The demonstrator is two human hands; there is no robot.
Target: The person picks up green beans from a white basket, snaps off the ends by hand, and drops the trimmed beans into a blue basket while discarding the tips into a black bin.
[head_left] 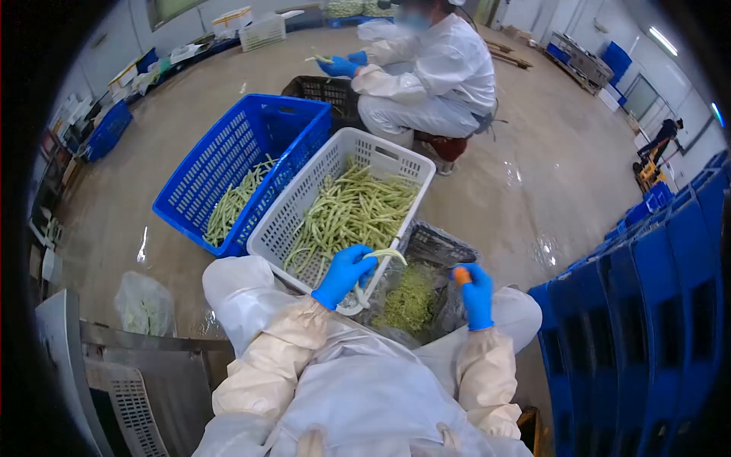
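Observation:
My left hand (343, 277), in a blue glove, is closed around a few pale green beans (387, 254) over the near end of the white crate (283, 222). That crate holds a heap of green beans (354, 209). To the right, my right hand (478, 298), also gloved in blue, grips a small tool with an orange handle (461, 276); its working end cannot be made out. Between and below my hands, green trimmings (410, 298) lie in a plastic-lined dark crate (438, 245).
Left of the white crate stands a blue crate (217, 167) with more beans inside. A co-worker (442, 76) in white sits opposite, beans in gloved hands, beside a black crate (324, 90). Stacked blue crates (632, 320) rise on my right. A clear plastic bag (145, 305) lies left.

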